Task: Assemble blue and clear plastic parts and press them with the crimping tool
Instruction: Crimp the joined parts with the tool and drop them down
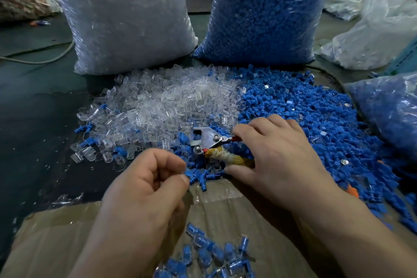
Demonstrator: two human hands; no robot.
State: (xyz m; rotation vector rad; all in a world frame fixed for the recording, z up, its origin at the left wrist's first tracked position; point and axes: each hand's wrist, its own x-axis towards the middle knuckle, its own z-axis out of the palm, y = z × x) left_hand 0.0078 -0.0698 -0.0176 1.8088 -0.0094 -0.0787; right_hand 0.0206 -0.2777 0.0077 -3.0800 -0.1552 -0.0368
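Observation:
A heap of clear plastic parts lies at the centre, with a heap of blue plastic parts to its right. The crimping tool, metal-jawed with a cloth-wrapped handle, lies between the heaps. My right hand rests over its handles, fingers spread around them. My left hand pinches a small blue part between thumb and forefinger, just left of the tool. Several assembled blue-and-clear pieces lie on the cardboard in front of me.
A large bag of clear parts stands behind the clear heap, and a large bag of blue parts stands beside it. Another blue-filled bag sits at the right. Crumpled plastic bags lie at the far right. A cable runs along the left.

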